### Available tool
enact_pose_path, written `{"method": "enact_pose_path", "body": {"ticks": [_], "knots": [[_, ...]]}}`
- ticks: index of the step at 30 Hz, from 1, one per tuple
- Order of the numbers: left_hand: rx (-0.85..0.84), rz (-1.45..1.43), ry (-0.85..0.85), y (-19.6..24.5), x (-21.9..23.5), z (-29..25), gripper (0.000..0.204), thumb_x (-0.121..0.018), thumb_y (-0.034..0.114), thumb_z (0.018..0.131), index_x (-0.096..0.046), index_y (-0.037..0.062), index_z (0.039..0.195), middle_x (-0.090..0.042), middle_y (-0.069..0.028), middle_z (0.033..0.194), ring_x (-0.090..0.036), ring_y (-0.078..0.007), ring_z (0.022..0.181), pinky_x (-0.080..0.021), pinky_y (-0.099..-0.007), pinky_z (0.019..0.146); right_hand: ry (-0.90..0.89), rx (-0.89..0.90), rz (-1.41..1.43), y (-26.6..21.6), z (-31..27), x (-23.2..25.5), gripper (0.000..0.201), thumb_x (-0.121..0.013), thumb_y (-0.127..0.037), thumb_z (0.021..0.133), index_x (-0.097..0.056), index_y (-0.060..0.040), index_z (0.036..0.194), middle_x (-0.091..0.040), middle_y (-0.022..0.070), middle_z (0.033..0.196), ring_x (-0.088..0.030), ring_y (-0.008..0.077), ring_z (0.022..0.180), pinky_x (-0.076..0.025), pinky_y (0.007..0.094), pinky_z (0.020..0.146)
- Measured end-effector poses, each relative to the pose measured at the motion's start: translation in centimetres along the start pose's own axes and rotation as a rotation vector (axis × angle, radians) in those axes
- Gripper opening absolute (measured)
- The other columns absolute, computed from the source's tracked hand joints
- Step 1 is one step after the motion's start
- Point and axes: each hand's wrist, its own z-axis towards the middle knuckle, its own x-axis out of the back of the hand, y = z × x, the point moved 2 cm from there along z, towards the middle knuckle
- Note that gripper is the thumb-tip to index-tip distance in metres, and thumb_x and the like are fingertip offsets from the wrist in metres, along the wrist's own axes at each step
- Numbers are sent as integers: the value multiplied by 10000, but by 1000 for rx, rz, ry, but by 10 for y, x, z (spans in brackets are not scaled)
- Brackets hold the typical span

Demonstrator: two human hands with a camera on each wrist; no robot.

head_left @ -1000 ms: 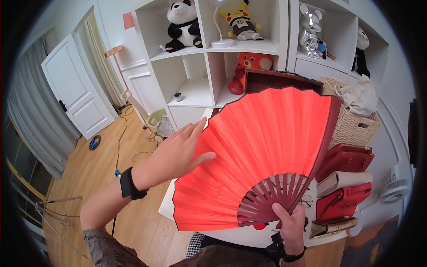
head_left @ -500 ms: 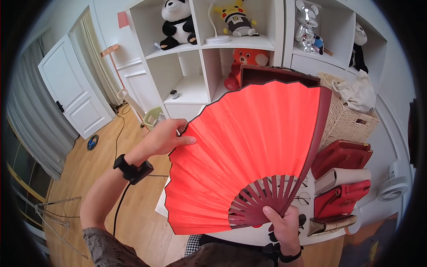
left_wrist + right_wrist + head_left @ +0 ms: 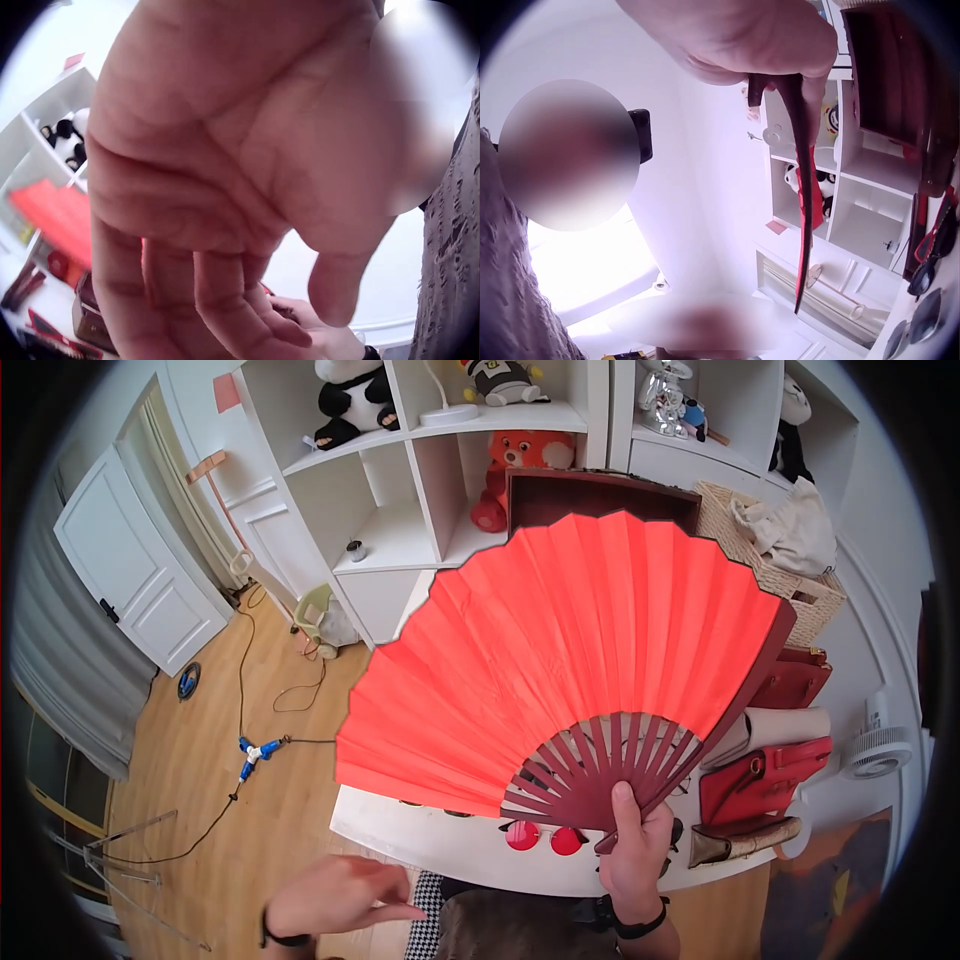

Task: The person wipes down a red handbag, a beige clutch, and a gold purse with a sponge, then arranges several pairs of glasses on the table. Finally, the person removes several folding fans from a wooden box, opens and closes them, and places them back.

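Observation:
A wide red paper fan with dark red ribs is spread fully open above the white table. My right hand grips its pivot end from below, thumb laid up along the ribs. The right wrist view shows the fan edge-on, hanging from that hand. My left hand is low at the frame's bottom, away from the fan, fingers loosely extended and holding nothing. In the left wrist view its palm fills the frame with relaxed fingers.
Red and beige handbags lie at the table's right, with red-lensed sunglasses near the front edge. A wicker basket and a dark wooden box stand behind. White shelves hold plush toys. Cables cross the wooden floor.
My left hand let go of the fan's left edge and dropped down to the bottom of the view. The fan opened wider and swung left in my right hand.

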Motion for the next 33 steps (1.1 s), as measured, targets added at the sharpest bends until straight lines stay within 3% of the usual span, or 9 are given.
{"method": "enact_pose_path", "body": {"ticks": [1, 4, 8, 10, 11, 17, 19, 24, 33], "knots": [[-44, -6, -116, -6, -18, 5, 279, -755, 307, 840, -664, 67, 948, -679, -68, 752, -669, -262, 685, -534, -341, 632, -14, -31, 75, 1, -1, -2, 235, -516, -114, 1003, -566, 55, 1158, -650, 108, 1089, -630, 134, 906, -503, 291, 821], [-68, -274, 251, -6, -64, 36, 336, -738, 287, 860, -643, 45, 1072, -697, -101, 867, -687, -270, 776, -547, -336, 690, -27, -50, 156, 2, -4, -8, 241, -518, -113, 1001, -557, 45, 1179, -643, 108, 1117, -632, 143, 940, -506, 290, 823], [32, -700, 380, 6, -83, 73, 394, -717, 172, 886, -580, -22, 1200, -695, -132, 998, -686, -216, 856, -538, -314, 780, -103, -34, 273, 12, -8, -7, 244, -512, -107, 1001, -557, 38, 1192, -639, 109, 1135, -628, 156, 990, -506, 313, 855], [-82, -1166, 518, 7, -97, 87, 358, -684, 89, 905, -557, -49, 1210, -671, -108, 1097, -655, -180, 910, -517, -304, 831, 82, -33, 301, 11, -10, -14, 201, -600, -137, 961, -607, 30, 1073, -666, 67, 922, -585, 50, 662, -395, 172, 463], [-208, -1299, 533, 6, -101, 94, 339, -654, 52, 924, -542, -55, 1226, -640, -84, 1163, -621, -157, 948, -499, -291, 855, 82, -34, 299, 10, -10, -13, 201, -600, -137, 961, -607, 30, 1073, -666, 67, 922, -585, 50, 662, -395, 172, 463], [-268, -1467, 627, 4, -99, 110, 268, -620, 60, 951, -565, -30, 1197, -654, -83, 1097, -619, -140, 928, -502, -277, 820, -65, -171, 195, 8, -14, 1, 254, -633, -34, 894, -602, 56, 1130, -685, 112, 1003, -661, 109, 750, -539, 220, 562], [-296, -1499, 619, -1, -102, 113, 244, -610, 62, 958, -568, -24, 1182, -654, -83, 1100, -622, -137, 926, -503, -274, 816, -157, -229, 158, 7, -14, -2, 286, -614, 1, 864, -589, 77, 1139, -688, 160, 1029, -695, 200, 830, -571, 288, 734], [-278, -1509, 596, -5, -106, 115, 350, -668, 197, 932, -557, 19, 1211, -668, -78, 1102, -625, -149, 961, -447, -233, 740, -181, -271, 198, 12, -12, -6, 294, -628, -11, 853, -587, 97, 1122, -695, 174, 981, -704, 215, 749, -591, 293, 665], [-348, -1573, 582, -7, -114, 122, 431, -648, 304, 923, -512, 38, 1233, -606, -90, 1176, -574, -188, 1102, -462, -364, 912, -199, -330, 182, 13, -16, -5, 325, -639, 0, 843, -575, 93, 1148, -686, 182, 1018, -703, 228, 843, -614, 342, 703]]}}
